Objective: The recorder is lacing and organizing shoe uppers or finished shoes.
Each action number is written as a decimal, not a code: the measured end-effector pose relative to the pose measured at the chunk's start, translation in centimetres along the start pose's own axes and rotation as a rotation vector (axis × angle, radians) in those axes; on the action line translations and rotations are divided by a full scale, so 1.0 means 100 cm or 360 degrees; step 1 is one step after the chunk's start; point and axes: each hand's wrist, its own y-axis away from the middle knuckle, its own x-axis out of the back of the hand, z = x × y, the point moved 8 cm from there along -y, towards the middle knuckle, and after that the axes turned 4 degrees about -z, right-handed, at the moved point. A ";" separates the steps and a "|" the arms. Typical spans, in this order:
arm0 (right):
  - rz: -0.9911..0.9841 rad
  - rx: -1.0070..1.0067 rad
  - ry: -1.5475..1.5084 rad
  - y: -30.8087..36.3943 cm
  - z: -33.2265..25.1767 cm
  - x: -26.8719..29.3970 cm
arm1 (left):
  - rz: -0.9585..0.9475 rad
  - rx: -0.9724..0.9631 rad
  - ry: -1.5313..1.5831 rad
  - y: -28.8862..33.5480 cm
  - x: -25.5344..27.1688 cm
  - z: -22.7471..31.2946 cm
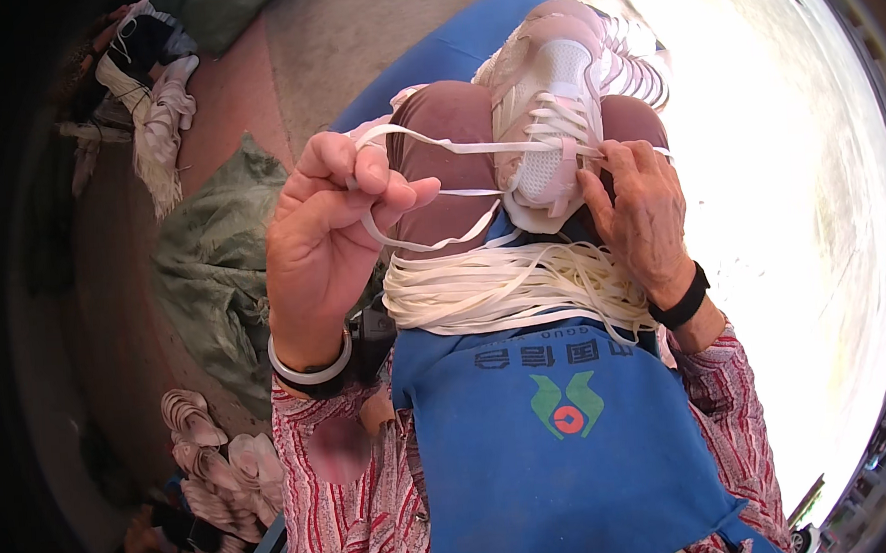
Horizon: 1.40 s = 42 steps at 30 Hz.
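White lace [496, 148] is running from the left hand [315, 218], where I'm seeing fingers pinched on it, to the shoe [555, 120] between the knees [443, 126]. For what looks like lacing, I'm favouring flat, untwisted strands and even tension. The right hand [641, 201] is covering the shoe's edge; whether its bent fingers are gripping lace, I cannot tell, and I'm finding no lace tip.

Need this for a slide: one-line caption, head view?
Left hand holds a looped flat white shoelace; right hand rests against a white-and-pink mesh-toed shoe.
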 end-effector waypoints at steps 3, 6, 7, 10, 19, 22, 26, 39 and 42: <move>0.0089 -0.0084 0.0130 -0.001 -0.003 0.005 | 0.0607 0.0125 -0.1175 0.033 0.074 -0.004; -0.0036 -0.0056 0.0245 0.003 -0.004 -0.004 | 0.0776 0.0004 -0.2819 0.055 0.076 0.008; -0.0036 -0.0065 0.0259 0.004 -0.002 -0.006 | 0.0724 -0.0164 -0.3077 0.048 0.055 0.006; 0.0000 -0.0068 0.0255 0.005 -0.003 -0.012 | 0.0601 -0.0427 -0.3255 0.043 0.014 -0.009; 0.0055 0.0063 -0.0305 0.005 0.003 -0.012 | -0.0265 -0.0037 -0.3391 0.021 0.009 -0.081; -0.0014 0.0115 -0.0231 0.001 -0.005 -0.009 | -0.0356 0.0030 -0.3367 0.016 0.009 -0.081; -0.0156 0.0099 0.0183 -0.004 -0.013 -0.011 | 0.0286 0.0345 -0.2236 0.002 0.033 -0.059; 0.0009 0.0399 -0.0085 -0.011 -0.023 0.008 | 0.0334 0.0486 -0.2219 -0.015 0.047 -0.062; -0.0084 0.0337 -0.0507 -0.008 -0.045 0.028 | 0.0396 0.0466 -0.2151 -0.021 0.052 -0.059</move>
